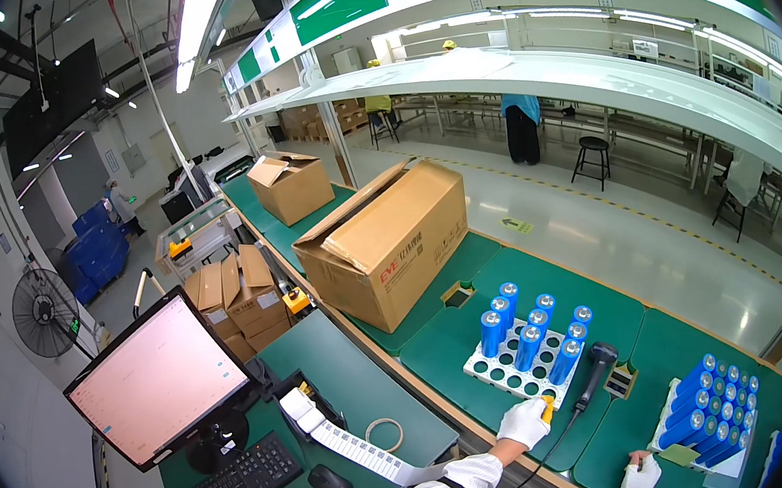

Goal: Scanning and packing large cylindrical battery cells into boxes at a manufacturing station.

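Observation:
My left hand point(524, 424), in a white glove, closes around a small yellow object point(549, 407) whose kind I cannot make out. It is at the near corner of a white holed tray point(510, 375). Several blue cylindrical battery cells point(528, 348) stand upright in that tray, among vacant holes. A black handheld barcode scanner point(596, 371) lies right of the tray. My right hand point(640, 479), also gloved, has curled fingers; what is in them, if anything, is hidden. Nearest to it are a yellow-green paper slip point(680, 454) and a second group of blue cells point(713, 405).
A large cardboard box point(396, 243) and a smaller one point(290, 188) stand on the green bench point(448, 319). At left are a monitor point(158, 378), keyboard point(235, 483), mouse point(329, 482) and label strip point(361, 448). The scanner's cable runs near my left wrist. A white shelf point(506, 69) spans above.

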Available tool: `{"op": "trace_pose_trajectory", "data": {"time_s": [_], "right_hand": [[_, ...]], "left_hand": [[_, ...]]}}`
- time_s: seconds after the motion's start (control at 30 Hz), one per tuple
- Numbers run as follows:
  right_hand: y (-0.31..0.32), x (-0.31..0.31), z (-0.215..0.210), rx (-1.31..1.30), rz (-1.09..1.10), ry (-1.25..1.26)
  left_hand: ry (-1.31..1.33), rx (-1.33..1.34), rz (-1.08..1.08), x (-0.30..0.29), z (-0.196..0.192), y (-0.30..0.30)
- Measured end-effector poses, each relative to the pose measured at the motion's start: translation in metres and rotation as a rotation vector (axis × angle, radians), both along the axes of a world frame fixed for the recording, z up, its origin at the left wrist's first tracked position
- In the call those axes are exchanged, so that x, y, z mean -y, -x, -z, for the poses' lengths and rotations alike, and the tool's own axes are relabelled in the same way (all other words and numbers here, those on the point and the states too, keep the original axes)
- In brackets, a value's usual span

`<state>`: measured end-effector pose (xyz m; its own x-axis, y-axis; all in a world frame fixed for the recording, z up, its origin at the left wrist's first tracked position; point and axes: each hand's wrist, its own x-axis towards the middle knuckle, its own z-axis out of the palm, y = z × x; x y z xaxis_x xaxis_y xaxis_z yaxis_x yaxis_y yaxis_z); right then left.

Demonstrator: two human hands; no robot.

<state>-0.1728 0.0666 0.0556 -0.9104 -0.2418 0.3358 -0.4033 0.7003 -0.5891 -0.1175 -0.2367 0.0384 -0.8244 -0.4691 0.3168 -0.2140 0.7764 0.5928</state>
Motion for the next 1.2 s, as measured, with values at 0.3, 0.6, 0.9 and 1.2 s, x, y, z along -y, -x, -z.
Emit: {"op": "trace_pose_trajectory", "data": {"time_s": [0.3,0.6,0.9,1.2], "right_hand": [[0.001,-0.001,0.003,0.005,0.002,0.006],[0.001,-0.002,0.005,-0.012,0.010,0.008],[0.020,-0.010,0.059,-0.119,0.033,0.287],[0.021,-0.006,0.059,-0.060,0.033,0.267]], "left_hand": [[0.000,-0.010,0.001,-0.001,-0.002,-0.001],[0.008,-0.026,-0.006,-0.001,-0.001,-0.002],[0.026,-0.045,0.011,-0.004,-0.006,0.002],[0.004,0.006,0.000,-0.001,-0.011,-0.003]]}}
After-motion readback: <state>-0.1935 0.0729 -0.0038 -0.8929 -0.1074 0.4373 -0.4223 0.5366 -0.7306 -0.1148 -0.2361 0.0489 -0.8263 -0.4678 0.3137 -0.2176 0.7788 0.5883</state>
